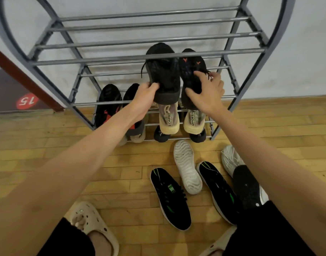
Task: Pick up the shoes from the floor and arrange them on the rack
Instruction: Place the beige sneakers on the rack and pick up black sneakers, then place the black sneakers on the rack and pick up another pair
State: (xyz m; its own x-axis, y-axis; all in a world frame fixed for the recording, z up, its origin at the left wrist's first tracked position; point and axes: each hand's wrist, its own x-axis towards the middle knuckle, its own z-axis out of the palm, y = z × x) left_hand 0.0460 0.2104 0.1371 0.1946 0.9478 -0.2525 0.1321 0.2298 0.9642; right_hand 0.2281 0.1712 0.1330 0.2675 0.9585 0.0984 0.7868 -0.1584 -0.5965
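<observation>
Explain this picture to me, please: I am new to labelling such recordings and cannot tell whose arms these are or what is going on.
There is no machine here. A person wears a camera on the head, so the single picture looks forward and down along their own bare arms. The left hand grips the heel of one black shoe; the right hand grips its partner, the black shoe with red marks. Both shoes are at a shelf of the grey metal shoe rack. Below them on the rack sit a beige pair and a black-and-red pair. On the wooden floor lie two black-and-green shoes, a white shoe sole-up and others.
</observation>
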